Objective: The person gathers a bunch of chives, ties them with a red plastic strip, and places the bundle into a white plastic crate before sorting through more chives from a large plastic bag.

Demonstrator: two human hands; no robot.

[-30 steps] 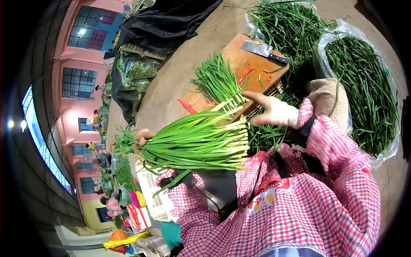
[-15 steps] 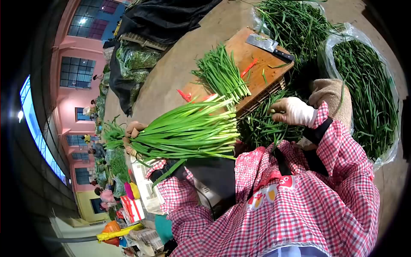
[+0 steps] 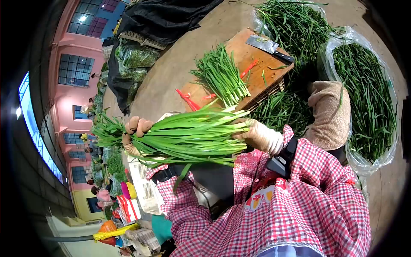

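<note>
My left hand (image 3: pixel 138 130), in a brown glove, is closed around the leafy part of a large bunch of long green stalks (image 3: pixel 192 137). At the pale cut ends, my right hand (image 3: pixel 257 135), in a light covering, closes on the bunch; its fingertips are partly hidden. A smaller green bunch (image 3: pixel 222 75) lies on the wooden board (image 3: pixel 244 43), above the held stalks in the view. Red ties (image 3: pixel 188 100) lie near its cut ends. The cleaver (image 3: pixel 267 45) rests on the board.
Bags of long greens (image 3: pixel 364 94) stand at the right, beside a brown cloth-covered form (image 3: pixel 329 111). A white crate (image 3: pixel 143 184) is at the lower left. Black sheeting (image 3: pixel 167 21) covers goods at the top. Distant people (image 3: pixel 102 195) are at the left.
My right hand has moved left and down from beside the board onto the cut ends, closing on them. The bunch has shifted slightly, uncovering more of the red ties.
</note>
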